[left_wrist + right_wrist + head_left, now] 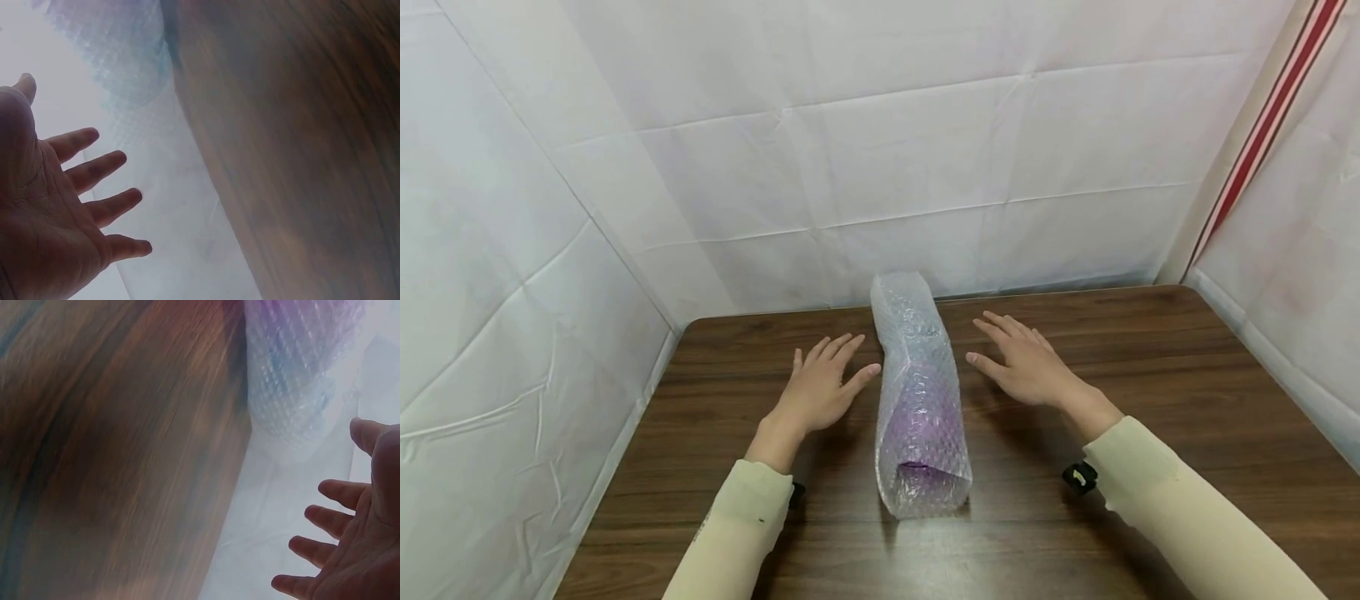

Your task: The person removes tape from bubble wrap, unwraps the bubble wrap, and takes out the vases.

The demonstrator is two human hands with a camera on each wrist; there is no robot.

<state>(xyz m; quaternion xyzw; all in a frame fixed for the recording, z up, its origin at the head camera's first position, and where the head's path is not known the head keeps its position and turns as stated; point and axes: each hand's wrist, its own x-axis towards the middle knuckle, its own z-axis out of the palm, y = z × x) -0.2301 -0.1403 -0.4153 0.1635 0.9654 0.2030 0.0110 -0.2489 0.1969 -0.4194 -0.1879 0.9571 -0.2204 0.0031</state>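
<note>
A long bundle of bubble wrap (921, 400) lies on the table, pointing away from me, with something purple showing through its near half. What exactly is inside I cannot tell. My left hand (820, 387) is held just left of the bundle, fingers spread, its thumb tip close to the wrap. On the other side my right hand (1026, 362) hovers with spread fingers, a small gap from the wrap. Both wrist views show an empty palm, the left hand (56, 206) and the right hand (356, 531), with the bubble wrap (300, 369) beyond.
The brown wood-grain table (715, 517) reaches back to a white sheet wall (865, 150). More white sheeting hangs at left and right. A red-striped band (1262, 137) runs down the back right corner. Dark wrist devices (1080, 477) sit under the sleeves.
</note>
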